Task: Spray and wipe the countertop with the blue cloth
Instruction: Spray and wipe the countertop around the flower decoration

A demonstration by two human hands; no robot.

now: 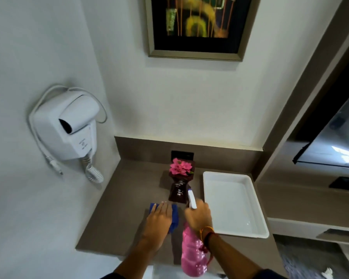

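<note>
Left hand (158, 218) flat, fingers spread, pressing blue cloth (174, 216) onto countertop (113, 208) near its front edge. Right hand (198, 215) wrapped around pink spray bottle (192, 256), just right of the cloth.

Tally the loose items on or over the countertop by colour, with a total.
Blue: 1, the blue cloth
Pink: 1, the spray bottle
White: 1, the tray
Dark red: 1, the vase of pink flowers
Total: 4

A blue cloth (174, 216) is seen on the grey-brown bench (127, 190). The spray bottle (192, 256) is pink with a white nozzle. Pink flowers (179, 167) are held in a dark red-brown vase (178, 191). The tray (256, 198) and the wall-mounted hair dryer (69, 125) are white. Yellow, green and orange streaks on black are shown in the framed picture (197, 23).
</note>
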